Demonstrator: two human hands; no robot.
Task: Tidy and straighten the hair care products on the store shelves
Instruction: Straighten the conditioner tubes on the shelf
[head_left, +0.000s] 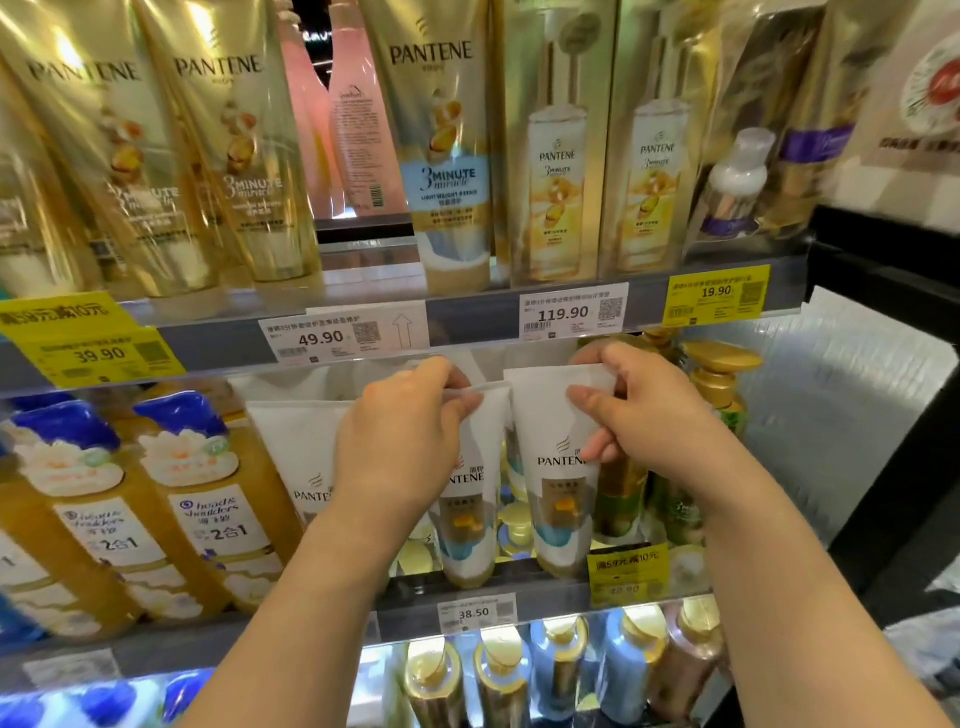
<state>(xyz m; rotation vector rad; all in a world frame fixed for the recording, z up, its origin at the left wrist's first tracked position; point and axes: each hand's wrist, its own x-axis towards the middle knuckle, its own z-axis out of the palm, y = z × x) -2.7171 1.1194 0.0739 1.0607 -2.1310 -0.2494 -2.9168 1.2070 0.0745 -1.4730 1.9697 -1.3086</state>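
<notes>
Three white Pantene tubes stand cap-down in a row on the middle shelf (519, 603). My left hand (400, 441) pinches the flat top edge of the middle white tube (475, 519). The top of the right white tube (556, 467) is pinched by my right hand (639, 415), thumb in front. A third white tube (301, 452) stands to the left, partly hidden behind my left wrist. Both held tubes stand nearly upright, side by side.
Head & Shoulders bottles (208, 509) fill the middle shelf's left. Gold pump bottles (722, 374) stand right of my right hand. Gold Pantene tubes (447, 145) and boxes (558, 156) line the upper shelf. Several bottles (566, 670) sit below. Price tags (571, 312) run along the shelf edges.
</notes>
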